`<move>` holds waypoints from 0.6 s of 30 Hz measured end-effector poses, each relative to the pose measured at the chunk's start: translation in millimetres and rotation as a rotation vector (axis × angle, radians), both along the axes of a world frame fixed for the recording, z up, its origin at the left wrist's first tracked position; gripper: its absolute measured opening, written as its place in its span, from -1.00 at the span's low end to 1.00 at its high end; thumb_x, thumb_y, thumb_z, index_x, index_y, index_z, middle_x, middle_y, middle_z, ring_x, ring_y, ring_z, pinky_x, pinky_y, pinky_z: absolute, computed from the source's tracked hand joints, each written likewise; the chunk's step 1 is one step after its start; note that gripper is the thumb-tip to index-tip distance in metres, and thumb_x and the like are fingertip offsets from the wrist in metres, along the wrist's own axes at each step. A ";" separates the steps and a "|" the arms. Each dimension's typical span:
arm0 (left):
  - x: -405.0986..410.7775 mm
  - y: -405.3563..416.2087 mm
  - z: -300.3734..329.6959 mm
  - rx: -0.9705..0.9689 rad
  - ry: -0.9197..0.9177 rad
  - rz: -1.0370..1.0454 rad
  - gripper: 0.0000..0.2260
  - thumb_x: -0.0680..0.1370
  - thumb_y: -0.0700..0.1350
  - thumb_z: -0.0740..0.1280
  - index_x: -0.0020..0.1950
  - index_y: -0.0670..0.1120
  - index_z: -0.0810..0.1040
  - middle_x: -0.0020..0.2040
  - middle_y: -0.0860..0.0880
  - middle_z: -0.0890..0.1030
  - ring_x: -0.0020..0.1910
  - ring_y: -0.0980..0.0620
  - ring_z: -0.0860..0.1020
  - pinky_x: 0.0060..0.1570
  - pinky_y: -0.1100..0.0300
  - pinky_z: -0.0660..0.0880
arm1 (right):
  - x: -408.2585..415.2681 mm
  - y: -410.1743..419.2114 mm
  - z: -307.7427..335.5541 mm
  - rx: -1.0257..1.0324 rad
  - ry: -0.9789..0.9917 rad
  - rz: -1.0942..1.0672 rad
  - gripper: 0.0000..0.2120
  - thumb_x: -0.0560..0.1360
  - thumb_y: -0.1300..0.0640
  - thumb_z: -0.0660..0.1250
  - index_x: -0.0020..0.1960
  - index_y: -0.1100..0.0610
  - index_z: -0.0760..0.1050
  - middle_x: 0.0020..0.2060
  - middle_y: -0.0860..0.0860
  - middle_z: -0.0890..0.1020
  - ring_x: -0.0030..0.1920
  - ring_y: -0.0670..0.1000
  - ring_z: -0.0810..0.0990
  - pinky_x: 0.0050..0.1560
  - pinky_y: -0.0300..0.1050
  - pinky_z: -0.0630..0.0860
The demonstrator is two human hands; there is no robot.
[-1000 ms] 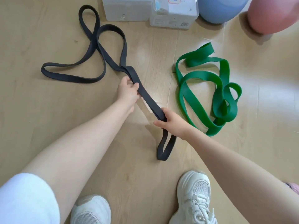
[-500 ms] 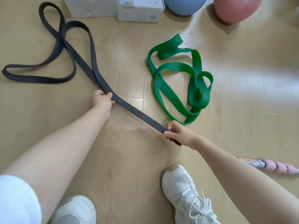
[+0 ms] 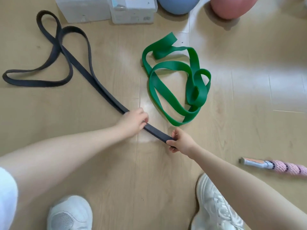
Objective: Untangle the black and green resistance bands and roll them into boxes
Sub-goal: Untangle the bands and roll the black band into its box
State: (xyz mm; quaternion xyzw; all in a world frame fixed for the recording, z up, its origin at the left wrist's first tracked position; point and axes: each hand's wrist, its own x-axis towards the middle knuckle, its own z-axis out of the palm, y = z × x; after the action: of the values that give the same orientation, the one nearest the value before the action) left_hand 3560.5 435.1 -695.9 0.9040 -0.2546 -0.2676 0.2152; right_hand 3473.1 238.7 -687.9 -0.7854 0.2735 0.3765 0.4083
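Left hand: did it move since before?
Yes. The left hand slid along the black band toward the right hand, ending beside the near end of the green band.

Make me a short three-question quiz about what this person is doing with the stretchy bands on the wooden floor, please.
1. True or false: both hands grip the flat black rubber resistance band.
2. Which lies nearer the pink ball? A) the tangled green rubber resistance band B) the black band.
3. Fill in: the right hand holds the black band's near ____.

Key:
1. True; the left hand grips it further along.
2. A.
3. End.
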 end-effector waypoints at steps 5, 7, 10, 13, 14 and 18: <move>-62.6 -15.0 -24.7 0.191 0.190 -0.195 -0.51 0.58 -0.25 0.09 0.49 0.02 0.13 0.52 -0.11 0.05 0.49 -0.13 0.09 0.34 0.05 0.27 | 0.0 1.6 -8.4 -0.113 -0.021 0.272 -0.73 0.47 0.12 0.33 -0.22 0.07 0.23 -0.23 0.07 0.57 -0.31 0.07 0.61 -0.19 0.01 0.57; -71.6 -14.2 -27.0 0.249 0.196 -0.244 -0.35 0.54 -0.35 0.06 0.52 0.12 -0.05 0.55 -0.10 -0.13 0.53 -0.10 -0.10 0.36 0.07 0.24 | -3.5 2.8 -12.7 -0.150 -0.068 0.420 -0.74 0.49 0.07 0.32 -0.19 0.08 0.23 -0.22 0.07 0.53 -0.25 0.09 0.53 -0.26 -0.06 0.44; -75.9 -22.3 -18.6 0.307 0.174 -0.241 -0.30 0.54 -0.35 0.05 0.51 0.19 -0.14 0.55 -0.11 -0.17 0.52 -0.08 -0.18 0.37 0.07 0.20 | -5.7 -2.1 -15.5 -0.168 -0.184 0.648 -0.73 0.52 0.02 0.28 -0.07 0.13 0.20 -0.12 0.12 0.48 -0.19 0.08 0.39 -0.22 -0.10 0.30; -84.8 -42.5 -11.5 0.377 0.211 -0.165 -0.33 0.54 -0.32 0.05 0.51 0.19 -0.09 0.53 -0.16 -0.24 0.51 -0.15 -0.24 0.39 -0.01 0.17 | -3.7 -17.3 -14.8 -0.009 -0.249 0.739 -0.73 0.53 0.02 0.27 -0.02 0.11 0.20 -0.09 0.11 0.49 -0.19 0.08 0.41 -0.22 -0.11 0.30; -89.5 -49.2 -10.8 0.392 0.223 -0.128 -0.33 0.54 -0.33 0.05 0.51 0.18 -0.09 0.52 -0.17 -0.27 0.50 -0.16 -0.27 0.40 -0.02 0.13 | -2.7 -23.9 -14.2 0.038 -0.245 0.753 -0.75 0.54 0.04 0.27 0.03 0.12 0.23 -0.07 0.11 0.51 -0.17 0.07 0.42 -0.20 -0.12 0.31; -108.2 -56.3 -15.3 0.383 0.182 -0.003 -0.30 0.53 -0.34 0.07 0.51 0.18 -0.11 0.50 -0.15 -0.36 0.48 -0.10 -0.34 0.43 0.04 0.03 | -5.2 -45.2 -17.9 0.158 -0.199 0.782 -0.74 0.53 0.20 0.26 0.21 0.11 0.37 0.07 0.05 0.53 -0.04 -0.01 0.45 -0.06 -0.26 0.32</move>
State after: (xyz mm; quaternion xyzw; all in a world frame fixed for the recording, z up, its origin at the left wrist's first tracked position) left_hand 3452.3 378.8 -711.2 0.9002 -0.1800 -0.3917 0.0612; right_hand 3467.8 193.5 -705.8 -0.8289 -0.1160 0.4454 0.3178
